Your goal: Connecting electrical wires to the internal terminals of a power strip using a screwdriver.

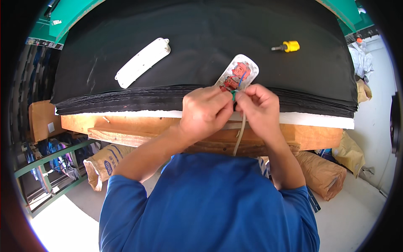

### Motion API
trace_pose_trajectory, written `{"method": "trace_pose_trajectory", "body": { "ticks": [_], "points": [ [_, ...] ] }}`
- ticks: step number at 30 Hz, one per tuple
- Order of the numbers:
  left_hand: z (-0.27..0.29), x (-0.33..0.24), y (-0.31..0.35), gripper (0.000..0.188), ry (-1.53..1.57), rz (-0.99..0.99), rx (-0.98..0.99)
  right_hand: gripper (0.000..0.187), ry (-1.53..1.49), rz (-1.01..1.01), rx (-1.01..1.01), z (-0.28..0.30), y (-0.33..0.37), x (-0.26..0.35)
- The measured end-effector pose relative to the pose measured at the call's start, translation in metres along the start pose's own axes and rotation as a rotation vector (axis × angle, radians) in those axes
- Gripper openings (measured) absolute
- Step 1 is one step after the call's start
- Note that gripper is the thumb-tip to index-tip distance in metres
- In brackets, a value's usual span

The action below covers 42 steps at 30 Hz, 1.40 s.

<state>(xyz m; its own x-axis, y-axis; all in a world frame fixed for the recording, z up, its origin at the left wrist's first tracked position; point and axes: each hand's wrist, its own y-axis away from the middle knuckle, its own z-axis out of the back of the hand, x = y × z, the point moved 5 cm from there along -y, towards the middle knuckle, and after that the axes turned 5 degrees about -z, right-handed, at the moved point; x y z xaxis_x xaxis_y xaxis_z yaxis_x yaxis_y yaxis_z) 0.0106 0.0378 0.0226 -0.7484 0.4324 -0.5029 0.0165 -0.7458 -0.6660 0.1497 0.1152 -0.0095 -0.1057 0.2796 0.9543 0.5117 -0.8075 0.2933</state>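
Observation:
An opened white power strip [251, 66] lies at the near edge of the black sheets, its inside facing up. Red parts [241, 69], a blue wire [242, 78] and a green wire [234, 96] show in it. My left hand [205, 111] is closed over its near end and hides part of it. Beside it, my right hand [262, 110] pinches with thumb and forefinger at the green wire; the fingertips partly cover the contact. From between the hands a pale grey cable [241, 136] hangs down toward my body.
The strip's long white cover [142, 62] lies at the left on the stacked black sheets [189, 50]. A short yellow-handled screwdriver [289, 46] lies at the right. Below is a wooden edge [117, 130]. Brown paper sacks [323, 174] stand on the floor; green metal frames [73, 14] rise behind.

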Motion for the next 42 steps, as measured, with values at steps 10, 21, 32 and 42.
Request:
{"method": "trace_pose_trajectory", "body": {
  "ticks": [10,21,32,42],
  "points": [
    [-0.009,0.032,-0.004,0.008,0.287,0.672,0.004,0.015,-0.168,0.213,-0.104,-0.01,0.0,-0.018],
    [-0.004,0.042,-0.01,0.012,0.55,1.003,0.071,0.008,-0.266,0.196,-0.057,-0.009,-0.002,-0.018],
    [0.0,-0.01,-0.008,0.007,-0.172,0.088,0.038,0.005,-0.29,0.189,-0.043,-0.01,-0.001,-0.023],
    [-0.009,0.004,-0.007,0.015,-0.026,0.469,0.21,0.008,-0.319,0.202,0.028,-0.006,0.006,-0.021]
  ]
}}
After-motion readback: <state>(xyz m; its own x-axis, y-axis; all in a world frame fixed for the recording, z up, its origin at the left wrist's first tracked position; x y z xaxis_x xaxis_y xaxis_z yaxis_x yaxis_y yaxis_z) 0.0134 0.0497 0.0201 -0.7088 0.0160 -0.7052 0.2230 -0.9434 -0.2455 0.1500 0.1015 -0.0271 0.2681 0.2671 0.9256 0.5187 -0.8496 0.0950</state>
